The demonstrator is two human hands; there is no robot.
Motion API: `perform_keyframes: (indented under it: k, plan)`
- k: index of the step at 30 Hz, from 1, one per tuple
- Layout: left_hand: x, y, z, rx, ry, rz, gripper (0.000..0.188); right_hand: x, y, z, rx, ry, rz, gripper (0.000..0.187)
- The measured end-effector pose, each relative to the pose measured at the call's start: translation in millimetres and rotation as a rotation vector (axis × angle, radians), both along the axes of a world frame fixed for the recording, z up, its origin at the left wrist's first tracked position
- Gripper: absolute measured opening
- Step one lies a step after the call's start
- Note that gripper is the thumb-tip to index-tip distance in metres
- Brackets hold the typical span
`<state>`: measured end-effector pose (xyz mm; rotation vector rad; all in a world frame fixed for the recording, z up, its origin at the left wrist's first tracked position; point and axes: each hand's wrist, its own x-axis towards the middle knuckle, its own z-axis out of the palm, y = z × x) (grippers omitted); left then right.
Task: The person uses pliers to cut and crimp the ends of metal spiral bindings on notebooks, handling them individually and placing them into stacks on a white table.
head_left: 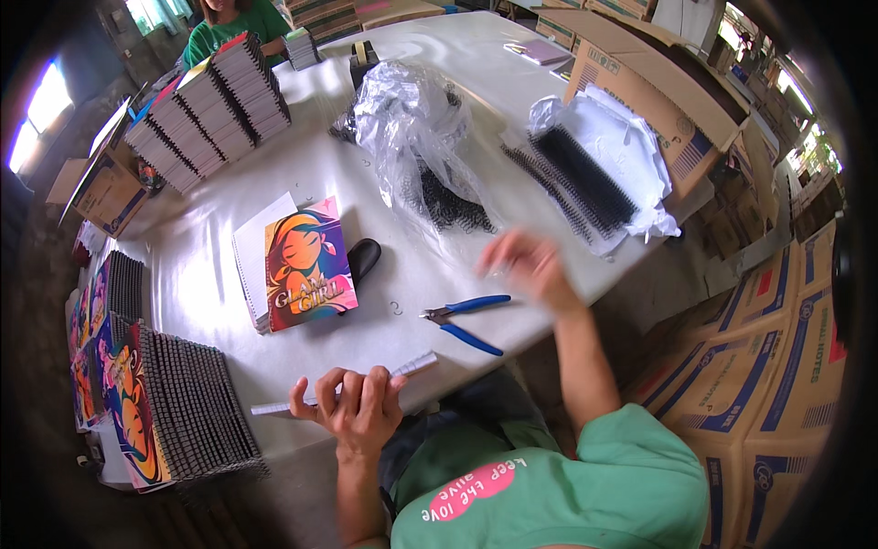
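My left hand (355, 403) is closed around a thin stack of notebook pages (413, 366) near the table's front edge, seen almost edge-on. My right hand (526, 265) is over the table's right side, its fingers smeared by motion; whether it holds anything is unclear. Below it lie nippers (471, 322) with blue handles, spread apart. A notebook with a colourful illustrated cover (309, 261) rests on white sheets (247, 265), partly covering a black loop-shaped handle (367, 259). Black spiral binding coils (585, 178) lie on white paper to the right.
Crumpled clear plastic (402, 119) holds more black coils. Bound notebooks stand stacked at the near left (197, 403) and far left (210, 114). A person in green (233, 32) is across the table (439, 265). Cardboard boxes (750, 393) crowd the right; an open carton (640, 101) borders the coils.
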<state>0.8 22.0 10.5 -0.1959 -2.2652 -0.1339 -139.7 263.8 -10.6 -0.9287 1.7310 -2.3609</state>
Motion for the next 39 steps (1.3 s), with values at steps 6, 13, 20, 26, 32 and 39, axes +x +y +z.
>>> perform_keyframes:
  k: [6, 13, 20, 26, 32, 39]
  plan:
    - [-10.4, -18.6, -6.8, -0.033, 0.112, -0.041, 0.028, -144.8, 72.9, -28.8, 1.311, 0.353, -1.077, 0.026]
    - [-13.6, 9.0, -22.8, 0.041, 0.103, 0.182, 0.058, -187.7, 79.5, -16.7, 1.763, 0.360, -0.832, 0.019]
    - [-43.9, 1.0, -13.3, 0.109, 0.281, 0.139, 0.057, -160.3, 67.2, 54.9, 1.433, 0.686, -0.863, 0.043]
    - [-29.6, -2.8, -16.6, 0.103, 0.293, 0.082, 0.056, -28.6, 23.5, 108.4, 0.594, 0.362, -0.252, 0.040]
    - [-30.2, 3.5, -23.4, 0.178, 0.236, 0.208, 0.061, 57.7, -54.2, 80.3, 0.718, 0.278, -0.047, 0.021]
    - [-27.2, 9.3, -20.9, 0.227, 0.192, 0.184, 0.050, 53.3, -70.7, 69.5, 0.614, 0.380, -0.147, 0.025]
